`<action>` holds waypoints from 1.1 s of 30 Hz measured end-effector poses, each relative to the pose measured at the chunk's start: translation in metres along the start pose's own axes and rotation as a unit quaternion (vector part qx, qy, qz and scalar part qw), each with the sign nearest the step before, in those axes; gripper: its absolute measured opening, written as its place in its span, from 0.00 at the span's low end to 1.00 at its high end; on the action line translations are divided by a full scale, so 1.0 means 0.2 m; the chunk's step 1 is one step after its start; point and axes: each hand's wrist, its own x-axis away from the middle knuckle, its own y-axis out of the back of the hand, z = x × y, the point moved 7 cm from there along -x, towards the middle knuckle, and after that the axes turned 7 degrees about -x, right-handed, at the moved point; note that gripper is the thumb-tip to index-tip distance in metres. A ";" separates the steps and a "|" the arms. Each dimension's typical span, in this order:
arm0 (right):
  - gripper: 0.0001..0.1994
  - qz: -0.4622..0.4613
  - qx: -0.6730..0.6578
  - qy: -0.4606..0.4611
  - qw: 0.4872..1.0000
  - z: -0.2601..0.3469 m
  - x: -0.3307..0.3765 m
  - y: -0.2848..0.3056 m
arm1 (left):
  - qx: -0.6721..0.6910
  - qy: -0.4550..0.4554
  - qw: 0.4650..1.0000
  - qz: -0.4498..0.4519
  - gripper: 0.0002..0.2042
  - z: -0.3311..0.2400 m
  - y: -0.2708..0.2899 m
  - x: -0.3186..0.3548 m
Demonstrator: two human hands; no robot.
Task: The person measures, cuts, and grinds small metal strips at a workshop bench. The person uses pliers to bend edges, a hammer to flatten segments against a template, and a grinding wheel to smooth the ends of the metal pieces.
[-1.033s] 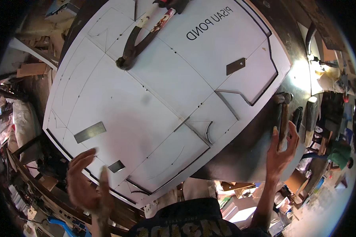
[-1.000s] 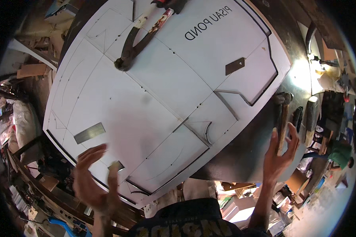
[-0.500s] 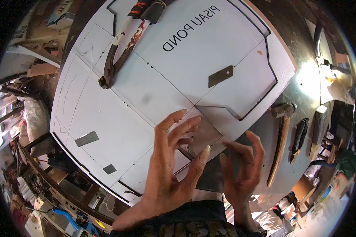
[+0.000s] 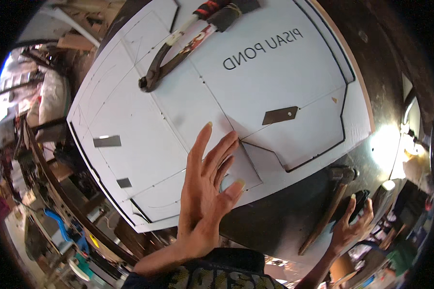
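Your left hand (image 4: 205,192) is over the white board (image 4: 130,115), fingers and thumb apart; board lies on dark table (image 4: 270,216). Your right hand (image 4: 351,230) is at the black tool (image 4: 360,203), fingers parted around it, can't tell if gripping. Hammer (image 4: 325,214) left of it; 1 long-handled cutter (image 4: 197,39), 3 flat metal pieces (image 4: 278,116) on board.

Mirrored black lettering (image 4: 263,49) marks the white board (image 4: 270,82), yellowish letters (image 4: 222,278) the dark shirt (image 4: 237,258)
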 end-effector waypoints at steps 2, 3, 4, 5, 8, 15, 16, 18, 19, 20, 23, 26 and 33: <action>0.26 -0.002 -0.021 0.011 1.000 -0.02 -0.02 -0.01 | -0.013 -0.023 0.999 -0.041 0.39 -0.01 0.02 0.01; 0.27 -0.004 -0.018 0.029 0.999 0.00 -0.04 -0.01 | -0.019 -0.033 0.997 -0.062 0.38 -0.01 0.03 0.02; 0.26 0.012 -0.068 0.004 0.998 -0.03 -0.06 -0.01 | -0.087 -0.059 0.989 -0.108 0.37 -0.03 0.06 0.03; 0.22 0.035 -0.034 -0.028 0.998 -0.06 -0.07 0.01 | -0.145 -0.083 0.973 -0.156 0.36 -0.04 0.09 0.07; 0.18 0.107 -0.292 -0.106 0.944 -0.16 -0.14 0.03 | -0.349 -0.142 0.877 -0.299 0.33 -0.03 0.22 0.26; 0.19 0.310 -0.824 -0.065 0.469 0.42 -0.45 0.07 | -0.595 -0.062 0.739 -0.312 0.54 0.04 0.51 0.62; 0.18 0.376 -0.839 -0.014 0.393 0.57 -0.48 0.04 | -0.535 -0.051 0.771 -0.342 0.56 0.05 0.55 0.66; 0.18 0.426 -0.819 0.025 0.383 0.91 -0.50 -0.02 | -0.507 -0.013 0.774 -0.378 0.60 0.11 0.67 0.76; 0.20 0.443 -0.814 0.082 0.368 1.07 -0.50 -0.03 | -0.539 0.005 0.753 -0.378 0.62 0.20 0.77 0.84; 0.24 0.461 -0.806 0.136 0.346 1.24 -0.49 -0.04 | -0.572 0.025 0.727 -0.379 0.64 0.30 0.88 0.92; 0.30 0.534 -0.750 0.308 0.239 1.60 -0.42 -0.06 | -0.527 0.085 0.744 -0.402 0.64 0.36 0.91 0.97; 0.32 0.554 -0.722 0.349 0.226 1.74 -0.34 -0.12 | -0.400 0.101 0.812 -0.414 0.59 0.43 0.90 0.96; 0.29 0.557 -0.667 0.426 0.252 1.83 -0.27 -0.18 | -0.410 0.123 0.806 -0.408 0.58 0.47 0.92 0.97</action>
